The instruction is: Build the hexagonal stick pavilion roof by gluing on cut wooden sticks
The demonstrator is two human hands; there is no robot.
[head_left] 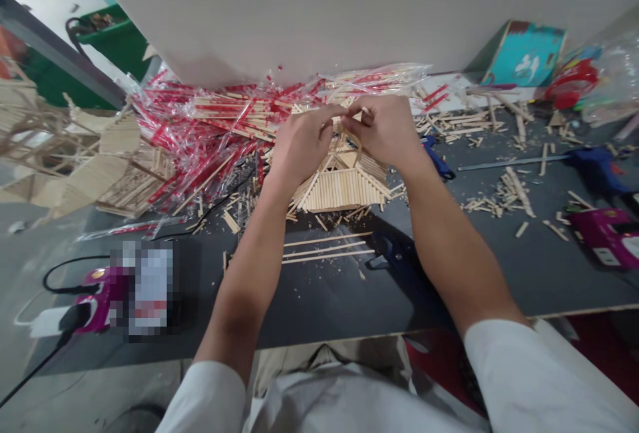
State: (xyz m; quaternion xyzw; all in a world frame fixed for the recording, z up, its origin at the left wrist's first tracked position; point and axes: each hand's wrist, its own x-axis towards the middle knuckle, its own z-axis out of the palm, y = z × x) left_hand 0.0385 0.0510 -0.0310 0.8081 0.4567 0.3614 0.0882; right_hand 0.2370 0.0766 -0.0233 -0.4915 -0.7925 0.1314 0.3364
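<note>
A small roof-shaped model of thin wooden sticks [344,190] stands on the dark table in front of me. My left hand [303,144] is over its upper left side, thumb and forefinger pinched near the peak; what they grip is hidden. My right hand [387,128] is closed at the upper right, with the pale end of a small wooden stick showing between its fingers. The fingertips of both hands nearly meet above the model. Three long wooden sticks [327,248] lie side by side nearer to me, next to a dark blue glue gun [394,252].
Red-and-clear plastic packs of sticks [224,114] are heaped at the back left. Larger stick models [64,180] stand at the far left. Stick offcuts [514,190] and a blue tool with a long rod [594,163] lie right. Purple power strips [606,237] sit at both sides.
</note>
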